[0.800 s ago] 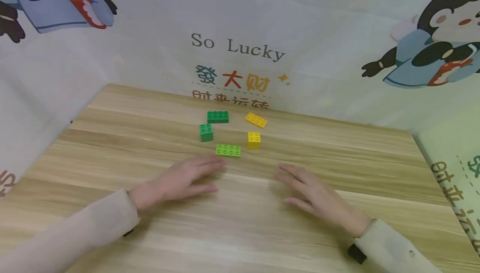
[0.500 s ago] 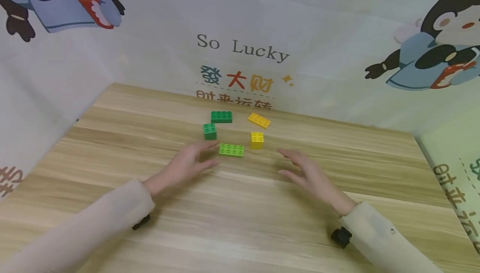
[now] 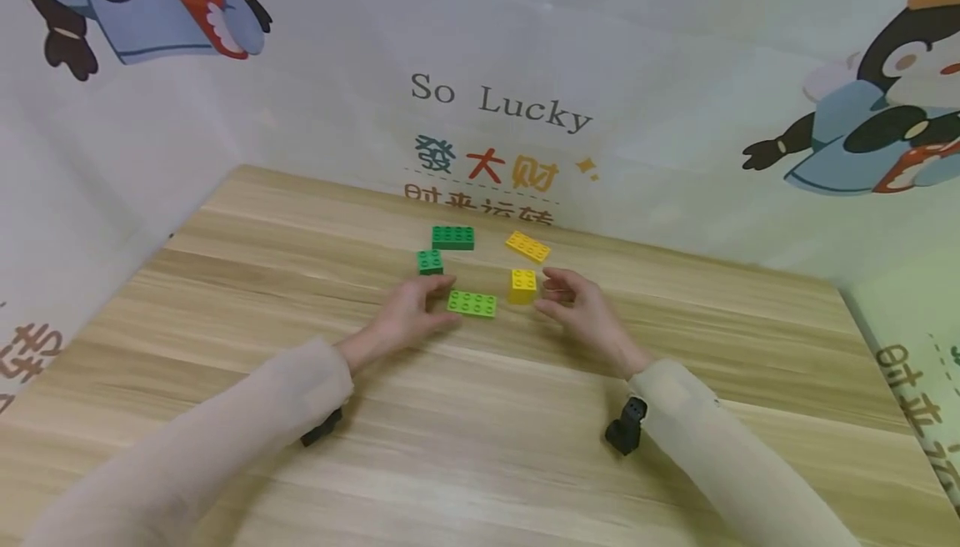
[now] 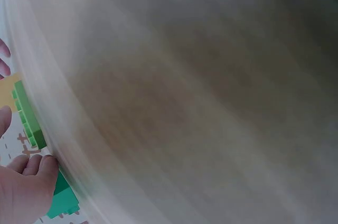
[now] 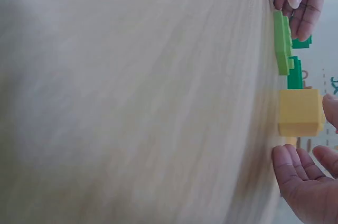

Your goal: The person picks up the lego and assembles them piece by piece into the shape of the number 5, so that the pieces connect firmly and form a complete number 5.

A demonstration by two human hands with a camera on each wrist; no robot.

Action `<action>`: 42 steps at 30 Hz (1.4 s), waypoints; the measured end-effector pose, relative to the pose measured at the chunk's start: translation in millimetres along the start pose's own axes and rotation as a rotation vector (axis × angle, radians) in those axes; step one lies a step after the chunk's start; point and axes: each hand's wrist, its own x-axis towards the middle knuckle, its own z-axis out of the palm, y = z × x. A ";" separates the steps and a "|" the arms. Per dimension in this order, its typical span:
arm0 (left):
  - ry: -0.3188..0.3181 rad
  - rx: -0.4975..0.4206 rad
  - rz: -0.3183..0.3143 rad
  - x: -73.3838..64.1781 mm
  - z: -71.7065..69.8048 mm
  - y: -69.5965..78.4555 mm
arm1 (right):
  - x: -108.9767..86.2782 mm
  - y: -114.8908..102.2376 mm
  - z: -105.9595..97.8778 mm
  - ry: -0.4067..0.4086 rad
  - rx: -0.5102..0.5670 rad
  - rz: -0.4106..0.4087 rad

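Lime brick (image 3: 472, 303), one; yellow bricks (image 3: 522, 288), two; green bricks (image 3: 453, 238), two; left grip (image 3: 408, 311), right grip (image 3: 588, 313) released

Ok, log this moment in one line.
left grip: by lime brick | right grip: by tall yellow brick | farther back: small green brick, long green brick, flat yellow brick

A wood-grain tabletop (image 3: 480, 464) reaches back to a creased white sheet (image 3: 337, 113), printed with grey "So Lucky" lettering (image 3: 501, 105) above coloured Chinese characters (image 3: 486, 166). Blue-clad cartoon figures (image 3: 165, 26) stand at far left and far right. The right side wall (image 3: 892, 280) looks faintly green; soft light pales the tabletop's near middle.
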 end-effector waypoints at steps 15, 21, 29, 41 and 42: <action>0.040 0.126 0.002 7.8 12.9 5.1 | 20.6 -0.8 17.8 0.007 -0.045 0.066; 0.058 0.171 0.002 9.7 14.0 5.8 | 23.8 -2.0 18.4 0.017 -0.068 0.078; 0.052 0.201 0.027 12.5 12.4 2.6 | 24.2 -4.2 22.2 0.033 -0.030 0.092; 0.032 0.205 0.050 16.3 11.2 2.8 | 24.1 -14.6 39.5 0.028 0.093 -0.009; 0.030 0.207 0.053 16.7 11.1 2.7 | 23.9 -15.1 40.4 0.029 0.092 -0.012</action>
